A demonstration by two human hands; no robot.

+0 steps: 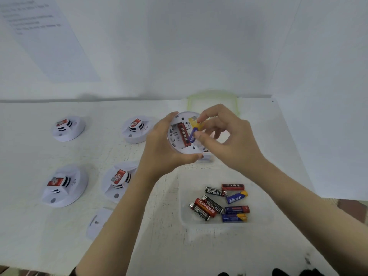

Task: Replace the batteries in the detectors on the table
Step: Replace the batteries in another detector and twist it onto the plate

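Observation:
My left hand (159,150) grips a round white detector (179,144) lifted above the table, its back side facing me. A red battery (184,135) lies in its compartment. My right hand (225,136) pinches a blue and yellow battery (194,132) tilted at the slot beside the red one. Several loose batteries (221,204) lie in a clear tray (185,220) below my hands. Several other detectors rest face up on the left, one at the far left (68,128), one near the middle (137,129), and two in front (63,186) (118,181).
A white cover piece (97,223) lies near the front left by my left forearm. A clear box with green clips (213,102) stands at the table's back edge. The white table (39,236) ends at the right, close to the tray. A paper sheet (45,36) hangs on the wall.

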